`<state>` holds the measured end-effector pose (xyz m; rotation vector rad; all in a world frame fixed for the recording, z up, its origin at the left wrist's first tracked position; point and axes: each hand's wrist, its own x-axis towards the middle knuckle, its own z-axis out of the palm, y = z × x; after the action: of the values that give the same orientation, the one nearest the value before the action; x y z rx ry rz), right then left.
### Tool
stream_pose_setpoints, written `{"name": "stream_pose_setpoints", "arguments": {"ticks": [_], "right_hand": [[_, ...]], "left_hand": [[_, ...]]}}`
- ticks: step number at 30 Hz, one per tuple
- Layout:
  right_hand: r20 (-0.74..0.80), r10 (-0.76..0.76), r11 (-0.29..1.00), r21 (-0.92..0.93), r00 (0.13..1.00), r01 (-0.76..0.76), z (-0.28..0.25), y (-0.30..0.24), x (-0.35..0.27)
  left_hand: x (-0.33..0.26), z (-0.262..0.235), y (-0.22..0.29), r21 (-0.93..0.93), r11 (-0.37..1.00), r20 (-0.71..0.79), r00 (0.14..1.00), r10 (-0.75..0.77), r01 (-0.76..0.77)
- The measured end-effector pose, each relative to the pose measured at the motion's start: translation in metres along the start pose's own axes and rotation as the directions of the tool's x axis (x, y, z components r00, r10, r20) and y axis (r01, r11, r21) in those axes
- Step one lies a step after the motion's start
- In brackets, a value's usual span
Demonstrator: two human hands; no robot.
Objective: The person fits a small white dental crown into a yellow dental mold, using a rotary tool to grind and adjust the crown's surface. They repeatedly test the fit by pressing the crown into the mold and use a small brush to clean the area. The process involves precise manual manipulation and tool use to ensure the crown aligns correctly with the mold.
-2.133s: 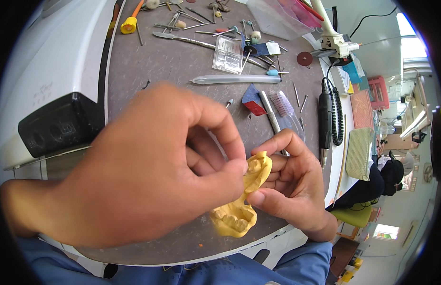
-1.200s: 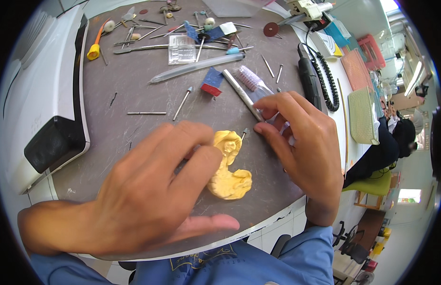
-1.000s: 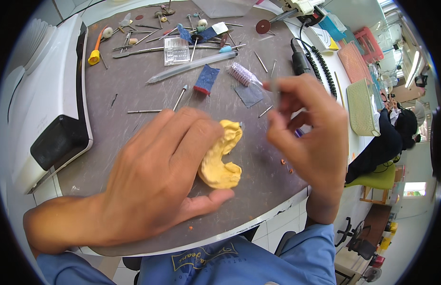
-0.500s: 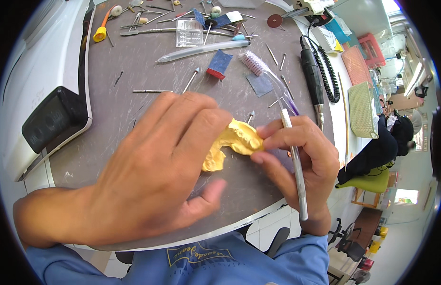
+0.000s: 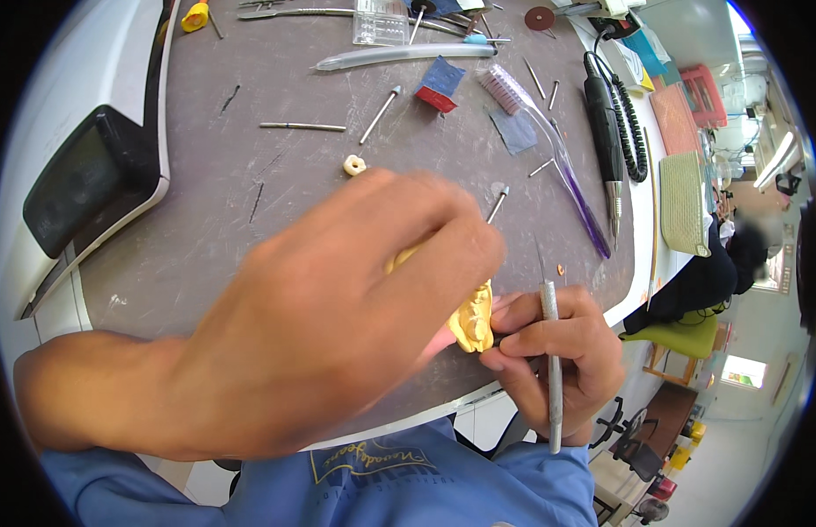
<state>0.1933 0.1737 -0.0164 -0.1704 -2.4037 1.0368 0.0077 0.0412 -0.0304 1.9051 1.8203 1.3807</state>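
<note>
My left hand [image 5: 338, 307] is wrapped over a yellow plaster dental model [image 5: 472, 323] and hides most of it; a row of molded teeth shows at its right end. Tucked between the fingers of my right hand [image 5: 562, 356] is a slim metal-handled tool [image 5: 553, 378], its thin pointed tip up. The thumb and index finger of that hand pinch close together at the model's end. A small dark bit shows at those fingertips, too little to name. Beyond my left hand, a small cream-colored ring-shaped piece [image 5: 354, 165] lies on the brown tabletop [image 5: 206, 220].
A purple-handled toothbrush [image 5: 566, 167], a black handpiece with coiled cord [image 5: 604, 132] and several metal burs [image 5: 380, 114] lie around the tabletop. Blue and red abrasive paper [image 5: 440, 85] and a clear tapered tube [image 5: 408, 58] are farther back. A white machine [image 5: 92, 79] stands left.
The dental model has turned, with its toothed end now pointing down toward me. My right hand has moved lower beside it. The ring-shaped piece has come into view from behind my left hand.
</note>
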Motion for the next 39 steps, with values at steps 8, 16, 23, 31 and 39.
{"name": "stream_pose_setpoints", "arguments": {"ticks": [8, 16, 23, 31, 39], "right_hand": [[-0.024, 0.053, 0.996, 0.071, 0.998, -0.052, 0.005, -0.005, 0.0], [-0.283, -0.05, 0.965, 0.232, 0.958, 0.119, 0.012, -0.003, -0.012], [-0.028, -0.029, 0.927, 0.373, 0.999, 0.037, -0.007, 0.002, -0.013], [0.033, 0.029, 0.942, 0.333, 0.999, -0.038, -0.008, -0.001, -0.001], [0.005, 0.079, 0.947, 0.311, 0.997, -0.077, -0.008, -0.001, -0.002]], "left_hand": [[0.005, -0.006, 0.016, -0.07, 0.986, 0.083, 0.986, -0.144, 0.149], [-0.004, 0.003, 0.011, -0.127, 0.991, 0.015, 0.999, -0.045, 0.046], [-0.006, 0.017, -0.012, -0.085, 0.974, -0.094, 0.975, 0.203, -0.211], [0.001, 0.002, 0.017, -0.03, 1.0, 0.041, 0.999, -0.002, 0.004], [0.007, 0.006, 0.021, -0.004, 1.0, 0.035, 0.999, 0.004, -0.004]]}}
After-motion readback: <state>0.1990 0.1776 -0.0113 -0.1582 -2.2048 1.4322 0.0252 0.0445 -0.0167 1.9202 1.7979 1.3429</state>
